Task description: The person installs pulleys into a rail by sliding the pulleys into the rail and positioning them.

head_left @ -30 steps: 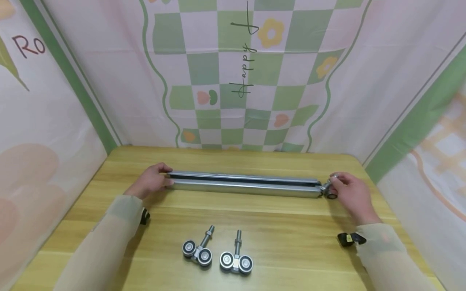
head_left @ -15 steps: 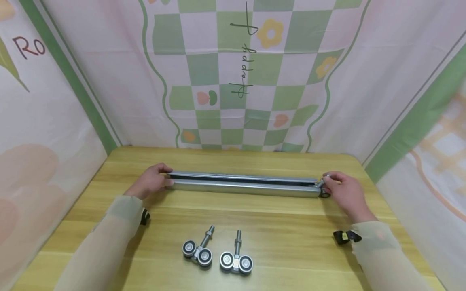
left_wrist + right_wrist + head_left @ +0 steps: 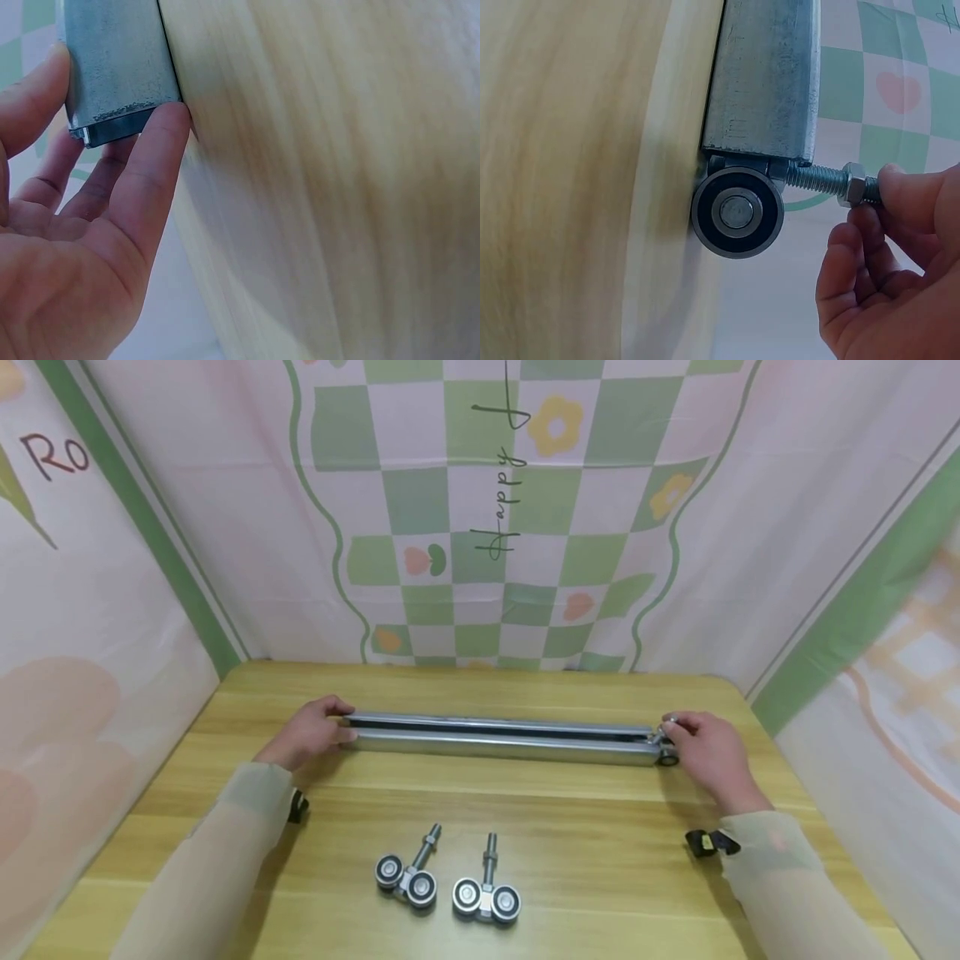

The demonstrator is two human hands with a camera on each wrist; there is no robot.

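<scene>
A long slotted metal rail (image 3: 495, 747) lies across the table with its slot facing up. My left hand (image 3: 309, 732) grips its left end, thumb on one side and a finger on the other, as the left wrist view shows. At the right end, my right hand (image 3: 711, 758) pinches the threaded bolt (image 3: 821, 180) of a roller trolley between thumb and fingers. One black-and-silver wheel (image 3: 737, 212) stays just outside the rail's end; the trolley's other part is hidden by the rail. The bolt points up and carries a nut (image 3: 853, 185).
Two more roller trolleys, a left one (image 3: 407, 881) and a right one (image 3: 487, 900), lie near the table's front, bolts pointing away from me. The wooden table (image 3: 600, 852) backs onto a patterned cloth (image 3: 480, 610), with cloth at both sides too.
My right hand has moved left with the roller trolley, bringing it from beyond the rail's right end up against and partly into it. My left hand keeps its grip on the rail.
</scene>
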